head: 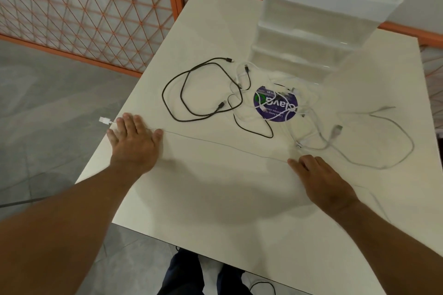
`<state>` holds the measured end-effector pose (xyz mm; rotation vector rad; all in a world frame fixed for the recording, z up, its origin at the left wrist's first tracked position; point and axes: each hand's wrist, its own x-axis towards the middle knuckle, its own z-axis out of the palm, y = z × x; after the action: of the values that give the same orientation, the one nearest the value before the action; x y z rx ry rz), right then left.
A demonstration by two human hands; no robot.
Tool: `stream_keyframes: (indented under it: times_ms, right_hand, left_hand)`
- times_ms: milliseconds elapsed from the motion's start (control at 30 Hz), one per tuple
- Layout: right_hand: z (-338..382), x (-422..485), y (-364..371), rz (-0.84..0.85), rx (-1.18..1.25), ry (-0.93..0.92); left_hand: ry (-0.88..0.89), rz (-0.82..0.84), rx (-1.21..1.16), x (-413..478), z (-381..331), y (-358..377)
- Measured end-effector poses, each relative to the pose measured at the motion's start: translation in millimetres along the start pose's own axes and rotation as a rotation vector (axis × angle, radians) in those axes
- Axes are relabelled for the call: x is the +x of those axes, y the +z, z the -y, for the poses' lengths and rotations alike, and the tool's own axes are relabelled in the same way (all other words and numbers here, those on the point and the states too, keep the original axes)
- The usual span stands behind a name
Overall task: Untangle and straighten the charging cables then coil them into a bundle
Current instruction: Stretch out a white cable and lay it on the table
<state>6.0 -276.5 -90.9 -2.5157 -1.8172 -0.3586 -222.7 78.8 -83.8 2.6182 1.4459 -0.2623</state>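
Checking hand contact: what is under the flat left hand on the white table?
The thin white charging cable runs under the left hand, its white plug sticking out past the fingers. The stretch beneath the palm is covered.

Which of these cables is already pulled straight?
The thin white cable under the left hand, running to the right hand. The black cables and the grey cable lie in loops.
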Motion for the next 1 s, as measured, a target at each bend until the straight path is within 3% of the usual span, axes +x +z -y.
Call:
stream_keyframes:
  times_ms: [133,300,567,733,867,1000]
  right_hand:
    - [-9.4,-10.0,0.1,-0.006,0.006,0.02]
    - [-13.8,-17.1,-2.7,0.002,0.017,0.041]
    - [-26.4,-33.5,-3.8,-0.047,0.032,0.048]
    - [-35.6,-41.2,-3.8,-0.008,0.017,0.106]
    - [-38.5,-44.6,-6.5,0.013,0.033,0.149]
    - [-43.2,-54.8,-6.7,0.021,0.018,0.174]
  left_hand:
    - [-0.047,0.007,-0.037,-10.0,-25.7,0.4]
    - [0.088,-0.042,-0.056,-30.8,-60.0,12.1]
    - [0.431,-0.171,0.019,-68.1,-118.0,28.1]
    - [0.678,-0.221,-0.078,-74.7,-157.1,11.0]
    - [0.894,-0.251,0.035,-81.0,-190.5,12.2]
    - [0.941,-0.215,0.055,-96.1,-215.6,11.8]
